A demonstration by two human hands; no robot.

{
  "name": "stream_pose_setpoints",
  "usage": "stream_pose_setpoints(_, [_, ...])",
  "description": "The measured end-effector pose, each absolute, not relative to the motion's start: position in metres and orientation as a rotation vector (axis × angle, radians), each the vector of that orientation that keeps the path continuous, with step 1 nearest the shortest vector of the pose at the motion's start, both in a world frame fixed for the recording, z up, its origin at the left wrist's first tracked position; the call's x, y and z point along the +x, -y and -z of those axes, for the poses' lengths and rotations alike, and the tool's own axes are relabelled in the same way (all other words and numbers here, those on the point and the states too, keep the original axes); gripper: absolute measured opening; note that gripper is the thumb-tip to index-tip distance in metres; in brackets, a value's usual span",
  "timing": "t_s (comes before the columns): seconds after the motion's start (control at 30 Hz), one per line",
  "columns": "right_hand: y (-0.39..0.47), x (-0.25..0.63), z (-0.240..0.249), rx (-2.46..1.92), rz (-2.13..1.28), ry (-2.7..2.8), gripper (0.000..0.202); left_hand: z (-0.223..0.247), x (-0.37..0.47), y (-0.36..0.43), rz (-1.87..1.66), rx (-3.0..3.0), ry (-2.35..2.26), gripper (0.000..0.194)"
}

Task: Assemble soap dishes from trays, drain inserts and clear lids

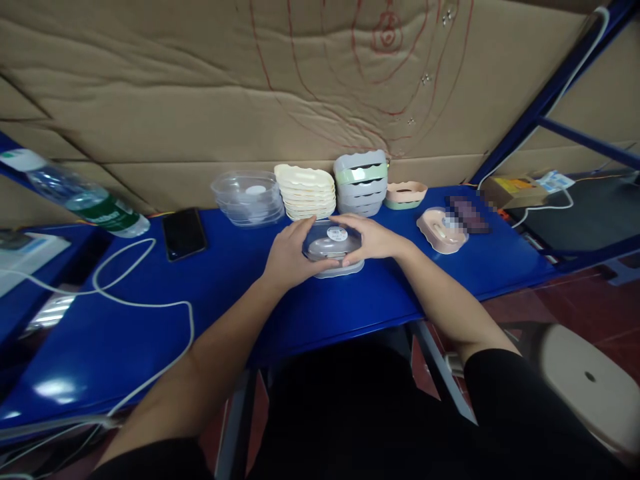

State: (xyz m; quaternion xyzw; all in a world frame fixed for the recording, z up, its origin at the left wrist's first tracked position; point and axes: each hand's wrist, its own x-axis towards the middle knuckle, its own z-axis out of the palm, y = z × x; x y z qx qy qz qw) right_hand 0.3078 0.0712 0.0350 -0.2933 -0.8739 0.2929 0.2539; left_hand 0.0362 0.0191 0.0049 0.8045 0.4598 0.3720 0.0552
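Observation:
Near the front of the blue table, a grey oval soap dish [345, 270] sits with a clear plastic lid [320, 247] over it; a white round sticker is on the lid. My left hand [290, 257] grips its left side, thumb at the front and fingers at the back. From the right, my right hand [375, 240] holds the other side in the same way. Whether the lid's edge is fully seated on the dish I cannot tell. Just behind stand a stack of cream wavy-edged trays [307, 193] and a stack of grey and green dishes [361, 183].
Nested clear lids [247, 200] stand at the back left. Peach and green dishes [406, 193] and a pink lidded dish [443, 230] lie to the right. A phone [184, 233], a leaning water bottle [85, 197] and a white cable [145, 303] occupy the left side. A stool [585, 380] stands at right.

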Motion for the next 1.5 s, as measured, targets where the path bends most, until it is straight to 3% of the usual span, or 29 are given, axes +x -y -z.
stream_pose_setpoints(0.37, [-0.06,0.309,-0.037,-0.878,-0.677,2.586,0.112,-0.002,0.018,-0.03,-0.801,2.466,-1.167,0.11])
stream_pose_setpoints(0.5, [-0.057,0.309,-0.041,-0.903,-0.688,2.612,0.113,-0.004,0.013,-0.031,-0.695,2.449,-1.105,0.121])
stream_pose_setpoints(0.93, [-0.056,0.313,-0.044,-0.935,-0.636,2.618,0.123,-0.004,0.014,-0.03,-0.671,2.437,-1.096,0.12])
stream_pose_setpoints(1.5, [-0.06,0.319,-0.039,-0.995,-0.661,2.641,0.121,-0.003,0.016,-0.029,-0.639,2.47,-1.136,0.114])
